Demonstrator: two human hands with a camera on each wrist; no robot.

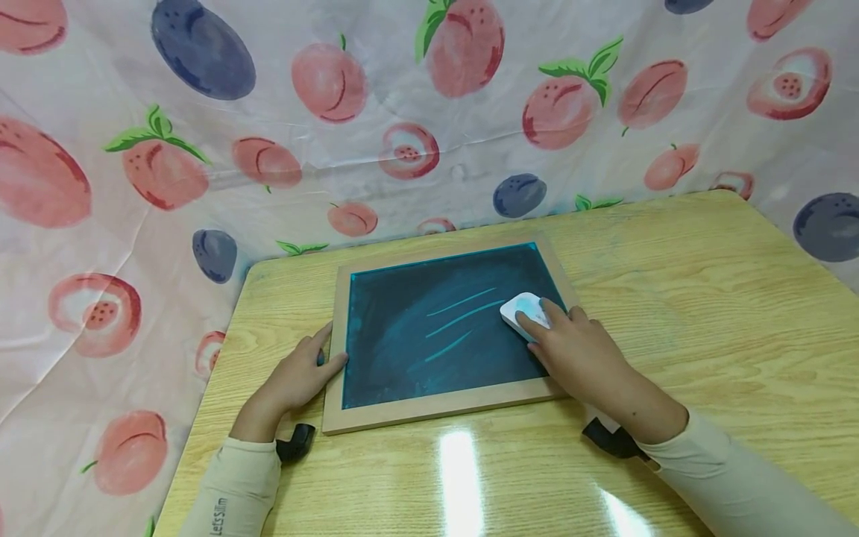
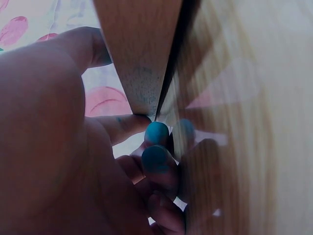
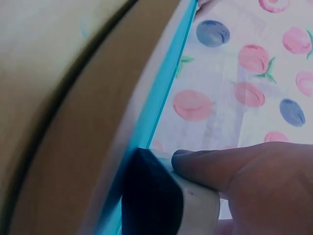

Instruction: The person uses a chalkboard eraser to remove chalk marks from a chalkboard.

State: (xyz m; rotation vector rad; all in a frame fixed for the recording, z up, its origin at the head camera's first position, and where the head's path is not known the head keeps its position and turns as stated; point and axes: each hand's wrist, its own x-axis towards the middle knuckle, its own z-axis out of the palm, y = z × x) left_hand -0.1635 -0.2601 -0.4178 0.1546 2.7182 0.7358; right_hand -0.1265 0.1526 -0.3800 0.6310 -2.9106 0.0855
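Observation:
A small chalkboard (image 1: 382, 321) with a pale wooden frame lies on the table, three chalk strokes (image 1: 448, 322) across its middle. My left hand (image 1: 295, 380) holds the frame's left side, thumb on its face. In the left wrist view, the frame's outer edge (image 2: 137, 54) stands between thumb and fingers, and bluish fingertips (image 2: 156, 157) curl close to the tabletop. Toward the board's right side, my right hand (image 1: 580, 354) grips a white chalkboard eraser (image 1: 513, 306) from above. The eraser's dark felt (image 3: 151, 196) faces the board in the right wrist view.
The board rests on a glossy wood-grain table (image 1: 671, 298) with bright reflections near the front. Behind and to the left hangs a fruit-print cloth (image 1: 268, 209). Black wrist-worn pieces (image 1: 295, 443) show at both wrists, below the board's front edge.

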